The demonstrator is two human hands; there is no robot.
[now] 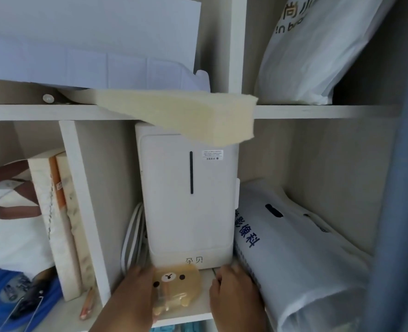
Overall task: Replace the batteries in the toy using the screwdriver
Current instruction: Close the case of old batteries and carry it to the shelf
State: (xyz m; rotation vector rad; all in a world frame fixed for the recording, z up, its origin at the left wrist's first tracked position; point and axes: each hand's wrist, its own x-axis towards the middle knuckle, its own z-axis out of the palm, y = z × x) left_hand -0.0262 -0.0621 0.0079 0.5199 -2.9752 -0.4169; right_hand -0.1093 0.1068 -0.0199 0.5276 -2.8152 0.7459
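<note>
A translucent amber pouch with a bear face lies on the front of the white shelf board, just before a tall white appliance. Small items show dimly through the pouch. My left hand reaches in from below and rests against the pouch's left edge, fingers stretched forward. A short gap to the right of the pouch, my right hand lies on the shelf with its fingertips near the appliance's base and nothing seen in it. I see no toy or screwdriver that I can identify.
A white plastic bag with blue print fills the compartment's right side. A coiled white cable sits left of the appliance. Yellow foam overhangs from the shelf above. In the left compartment stand books, with a thin orange stick beside them.
</note>
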